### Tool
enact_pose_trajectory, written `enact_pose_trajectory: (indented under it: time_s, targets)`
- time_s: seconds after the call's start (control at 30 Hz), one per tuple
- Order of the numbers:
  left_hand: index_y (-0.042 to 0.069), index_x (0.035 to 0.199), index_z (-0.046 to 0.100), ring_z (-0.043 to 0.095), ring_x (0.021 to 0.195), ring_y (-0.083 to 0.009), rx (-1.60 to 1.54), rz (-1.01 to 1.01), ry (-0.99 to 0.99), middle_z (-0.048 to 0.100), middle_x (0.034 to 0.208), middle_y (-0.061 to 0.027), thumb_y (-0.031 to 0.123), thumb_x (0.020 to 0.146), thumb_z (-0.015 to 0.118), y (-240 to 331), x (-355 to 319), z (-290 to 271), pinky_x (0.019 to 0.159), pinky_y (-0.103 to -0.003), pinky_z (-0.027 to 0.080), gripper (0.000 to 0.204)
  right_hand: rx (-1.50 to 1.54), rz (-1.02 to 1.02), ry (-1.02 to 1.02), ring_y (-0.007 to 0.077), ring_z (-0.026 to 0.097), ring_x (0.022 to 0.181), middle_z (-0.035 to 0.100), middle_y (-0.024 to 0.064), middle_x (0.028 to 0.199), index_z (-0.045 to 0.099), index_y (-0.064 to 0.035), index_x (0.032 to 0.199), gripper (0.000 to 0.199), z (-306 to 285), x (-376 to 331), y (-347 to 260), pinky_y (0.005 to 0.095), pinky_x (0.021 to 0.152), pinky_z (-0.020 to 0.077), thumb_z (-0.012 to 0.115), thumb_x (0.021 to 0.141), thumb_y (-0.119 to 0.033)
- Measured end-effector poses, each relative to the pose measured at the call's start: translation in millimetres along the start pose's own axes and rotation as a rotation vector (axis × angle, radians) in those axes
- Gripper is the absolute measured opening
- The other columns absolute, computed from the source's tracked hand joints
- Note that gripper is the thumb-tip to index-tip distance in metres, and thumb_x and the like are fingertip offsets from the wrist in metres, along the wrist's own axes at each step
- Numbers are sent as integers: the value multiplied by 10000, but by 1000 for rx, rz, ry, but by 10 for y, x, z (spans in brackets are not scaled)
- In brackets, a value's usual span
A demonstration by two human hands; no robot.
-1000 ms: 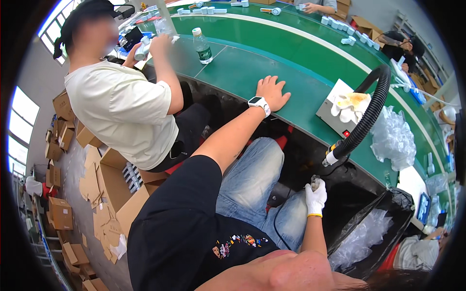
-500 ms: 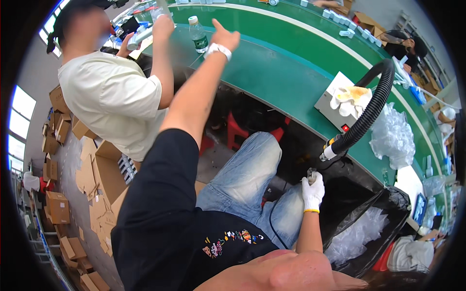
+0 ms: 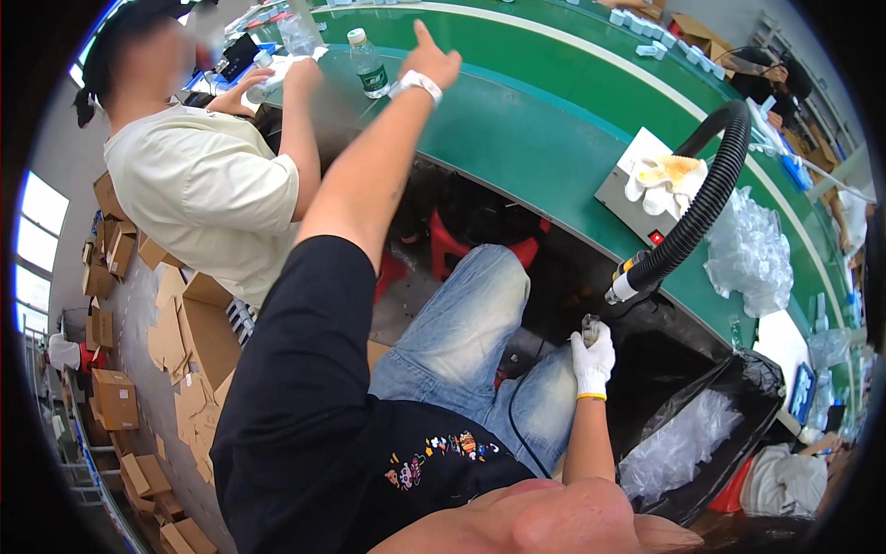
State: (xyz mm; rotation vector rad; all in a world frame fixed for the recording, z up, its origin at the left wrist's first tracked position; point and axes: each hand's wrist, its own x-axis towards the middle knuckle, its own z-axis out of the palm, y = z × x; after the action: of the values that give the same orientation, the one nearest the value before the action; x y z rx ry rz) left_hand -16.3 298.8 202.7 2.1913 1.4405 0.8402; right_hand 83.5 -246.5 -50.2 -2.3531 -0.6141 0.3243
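Note:
My bare left hand, with a white band on its wrist, is raised over the green bench, index finger stretched out and the other fingers curled. It holds nothing that I can see. Close to its left stands a clear bottle with a green label and white cap. Above my thigh, my right hand wears a white knitted glove and is closed round a small greyish thing, too small to name. Beyond that hand hangs the metal-tipped end of a black corrugated hose.
A co-worker in a pale shirt handles a light-coloured part at left. White gloves lie on a grey box with a red switch. Clear plastic bags sit on the bench; a black bag holds more. Cartons line the left floor.
My left hand still points, its index finger tilted a little differently. The co-worker's hands and the part have come lower. My right hand keeps its hold.

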Motion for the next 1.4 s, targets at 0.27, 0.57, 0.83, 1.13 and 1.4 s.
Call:
enact_pose_trajectory:
  time_s: [0.27,0.57,0.83,1.13,1.4]
  targets:
    - [212,1500,557,359,1480,-323,419,82,-91,447,1580,-134,552,980,538,-437,-566,832,1176,-628,237,621,121,5,40,238,748,872,768,94,1008,651,-62,1233,458,8,77,51,366,849,573,805,826,-204]
    - [229,1481,576,384,1467,-322,423,87,-41,470,1563,-136,571,970,554,-414,-540,903,1175,-604,252,616,90,39,-16,236,747,881,764,104,1013,650,-59,1243,474,83,235,34,368,853,570,807,826,-223]
    - [204,1516,530,391,1462,-323,367,63,-28,475,1558,-137,568,959,578,-453,-516,903,1176,-609,248,667,28,39,-32,258,748,881,763,110,1012,661,-63,1197,428,129,186,16,376,848,566,804,824,-216]
    - [178,1601,379,408,1451,-320,417,73,-82,475,1560,-123,547,968,577,-434,-551,875,1181,-601,246,759,-23,50,41,273,747,881,764,106,988,655,-66,1218,450,70,97,124,390,847,571,798,823,-227]
    - [185,1600,375,391,1466,-320,434,67,-107,466,1567,-118,551,973,568,-407,-554,874,1187,-598,240,751,14,36,47,291,742,873,759,112,952,659,-76,1186,435,62,157,153,410,826,570,803,810,-239]
